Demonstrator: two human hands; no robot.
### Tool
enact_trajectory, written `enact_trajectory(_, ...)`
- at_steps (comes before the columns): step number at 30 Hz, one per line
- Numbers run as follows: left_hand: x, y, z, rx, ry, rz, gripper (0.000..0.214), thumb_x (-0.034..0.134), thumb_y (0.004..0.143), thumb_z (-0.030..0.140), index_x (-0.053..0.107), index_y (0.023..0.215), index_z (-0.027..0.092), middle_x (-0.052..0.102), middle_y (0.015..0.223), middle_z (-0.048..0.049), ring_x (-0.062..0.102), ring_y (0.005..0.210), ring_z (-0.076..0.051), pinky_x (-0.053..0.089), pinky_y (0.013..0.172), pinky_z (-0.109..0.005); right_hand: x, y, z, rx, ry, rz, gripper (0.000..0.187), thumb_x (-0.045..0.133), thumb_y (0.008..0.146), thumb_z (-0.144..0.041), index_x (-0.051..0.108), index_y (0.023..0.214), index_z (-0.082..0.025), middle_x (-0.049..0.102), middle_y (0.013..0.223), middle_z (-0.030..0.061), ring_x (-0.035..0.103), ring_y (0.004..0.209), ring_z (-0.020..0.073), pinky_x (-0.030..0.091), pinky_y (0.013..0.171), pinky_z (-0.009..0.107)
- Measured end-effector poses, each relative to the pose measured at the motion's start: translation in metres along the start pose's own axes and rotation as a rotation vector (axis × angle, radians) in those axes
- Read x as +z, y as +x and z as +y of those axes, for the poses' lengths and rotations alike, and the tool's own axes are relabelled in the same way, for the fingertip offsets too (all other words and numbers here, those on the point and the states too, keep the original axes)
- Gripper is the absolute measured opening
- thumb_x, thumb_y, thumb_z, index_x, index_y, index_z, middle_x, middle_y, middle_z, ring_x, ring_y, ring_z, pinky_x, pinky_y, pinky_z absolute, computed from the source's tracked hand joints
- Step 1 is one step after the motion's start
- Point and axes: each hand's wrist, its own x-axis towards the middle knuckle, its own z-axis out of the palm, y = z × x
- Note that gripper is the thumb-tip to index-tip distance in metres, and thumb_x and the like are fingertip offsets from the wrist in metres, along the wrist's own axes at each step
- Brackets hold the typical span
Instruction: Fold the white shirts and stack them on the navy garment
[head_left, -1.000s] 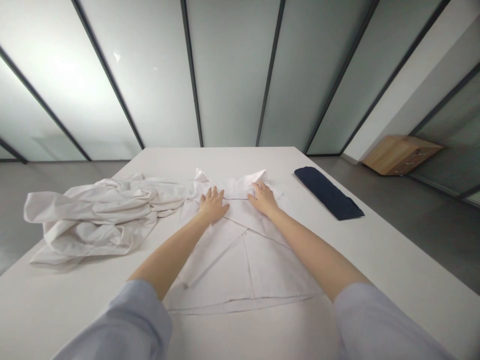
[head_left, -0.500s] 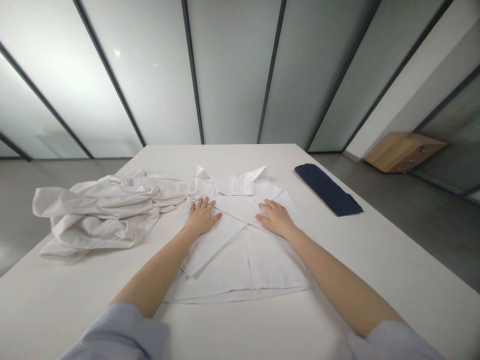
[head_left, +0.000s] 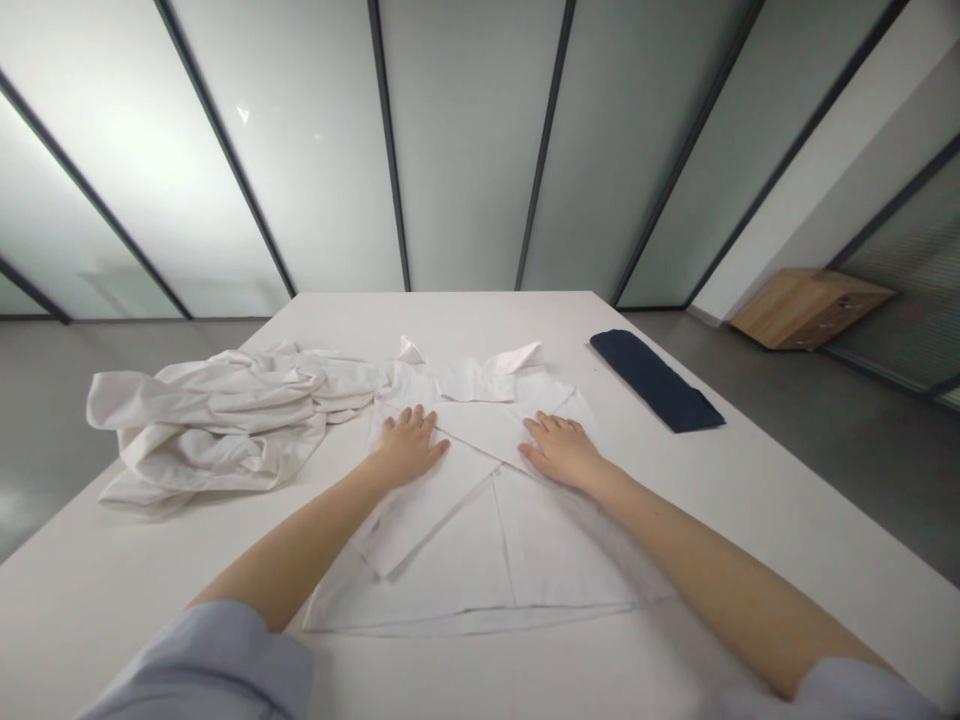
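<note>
The left hand (head_left: 407, 448) and right hand (head_left: 562, 450) are now lying nearer the wearer and farther apart than a second ago, away from the collar (head_left: 476, 384). Both are resting on the white shirt (head_left: 469, 550), each grip spreading its fingers and clamping nothing. The shirt is lying flat along the middle of the counter (head_left: 757, 560), between a crumpled white cloth (head_left: 217, 425) and a folded navy cloth (head_left: 656, 380). As judged from the layout, a sleeve-like panel (head_left: 420, 520) is already crossing the body, while the body is showing no fold across its length. The right forearm (head_left: 682, 530) is hiding part of the shirt's right edge; whether shirt and crumpled cloth are touching is remaining unclear.
</note>
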Motion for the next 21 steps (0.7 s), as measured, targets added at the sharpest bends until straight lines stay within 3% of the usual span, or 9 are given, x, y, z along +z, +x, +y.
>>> enact_trajectory(3, -0.023, -0.007, -0.004, 0.074, -0.002, -0.087, 0.067, 0.045, 0.086, 0.058, 0.046, 0.137, 0.016, 0.056, 0.134, -0.0191, 0.052, 0.123, -0.035, 0.033, 0.105, -0.051, -0.024, -0.005, 0.006, -0.046, -0.012, -0.066, 0.046, 0.043, 0.091, -0.05, 0.063, 0.117, -0.018, 0.067, 0.115, 0.016, 0.06, 0.107, 0.0321, 0.039, 0.094, 0.044)
enact_trajectory(5, -0.037, 0.001, -0.012, 0.066, -0.05, -0.101, 0.067, 0.044, 0.088, 0.055, 0.04, 0.142, 0.016, 0.066, 0.117, -0.0176, 0.061, 0.11, -0.033, 0.04, 0.098, -0.047, -0.038, 0.004, 0.012, 0.012, 0.038, -0.053, 0.044, 0.045, 0.091, -0.046, 0.06, 0.121, -0.018, 0.072, 0.099, 0.0124, 0.065, 0.095, 0.0289, 0.043, 0.085, 0.039)
enact_trajectory(8, -0.046, 0.034, -0.029, -0.052, -0.147, 0.038, 0.067, 0.043, 0.089, 0.034, 0.023, 0.151, 0.015, 0.07, 0.107, -0.017, 0.065, 0.103, -0.031, 0.046, 0.088, -0.041, -0.048, 0.036, 0.028, 0.158, 0.163, 0.104, 0.054, 0.05, 0.088, -0.03, 0.044, 0.14, -0.019, 0.072, 0.095, 0.0098, 0.066, 0.088, 0.024, 0.044, 0.075, 0.031)
enact_trajectory(10, -0.043, 0.062, -0.041, -0.13, -0.247, 0.119, 0.071, 0.047, 0.084, 0.021, 0.025, 0.151, 0.018, 0.071, 0.104, -0.0154, 0.067, 0.099, -0.029, 0.048, 0.085, -0.038, -0.045, 0.065, 0.041, 0.216, 0.274, 0.174, 0.064, 0.055, 0.082, -0.02, 0.04, 0.144, -0.018, 0.072, 0.093, 0.0094, 0.066, 0.085, 0.0224, 0.045, 0.074, 0.028)
enact_trajectory(13, -0.032, 0.101, -0.054, -0.213, -0.608, 0.046, 0.065, 0.052, 0.075, 0.013, 0.046, 0.14, 0.018, 0.072, 0.081, -0.0094, 0.069, 0.074, -0.024, 0.051, 0.071, -0.032, -0.033, 0.104, 0.056, 0.214, 0.665, 0.104, 0.059, 0.061, 0.075, -0.013, 0.053, 0.134, -0.017, 0.072, 0.077, 0.0035, 0.065, 0.067, 0.0167, 0.047, 0.066, 0.025)
enact_trajectory(16, -0.022, 0.127, -0.059, -0.383, -1.087, 0.001, 0.035, 0.056, 0.072, 0.011, 0.067, 0.105, 0.014, 0.067, 0.063, -0.0058, 0.063, 0.052, -0.018, 0.049, 0.054, -0.026, -0.022, 0.131, 0.064, 0.326, 1.081, 0.098, 0.027, 0.062, 0.073, -0.011, 0.068, 0.099, -0.014, 0.068, 0.064, 0.0014, 0.059, 0.053, 0.0118, 0.046, 0.055, 0.021)
enact_trajectory(18, -0.02, 0.139, -0.061, -0.489, -1.324, 0.046, 0.017, 0.057, 0.072, 0.014, 0.066, 0.087, 0.013, 0.066, 0.061, -0.0063, 0.061, 0.051, -0.016, 0.048, 0.05, -0.024, -0.019, 0.143, 0.066, 0.464, 1.306, 0.128, 0.01, 0.061, 0.074, -0.01, 0.065, 0.083, -0.014, 0.067, 0.061, 0.0025, 0.059, 0.051, 0.0112, 0.045, 0.051, 0.019)
enact_trajectory(21, -0.02, 0.149, -0.062, -0.593, -1.543, 0.118, 0.012, 0.054, 0.076, 0.016, 0.061, 0.084, 0.013, 0.066, 0.066, -0.0084, 0.066, 0.06, -0.016, 0.051, 0.054, -0.024, -0.017, 0.156, 0.067, 0.626, 1.618, 0.171, 0.006, 0.055, 0.078, -0.012, 0.06, 0.08, -0.014, 0.067, 0.061, 0.005, 0.062, 0.056, 0.0128, 0.047, 0.051, 0.02)
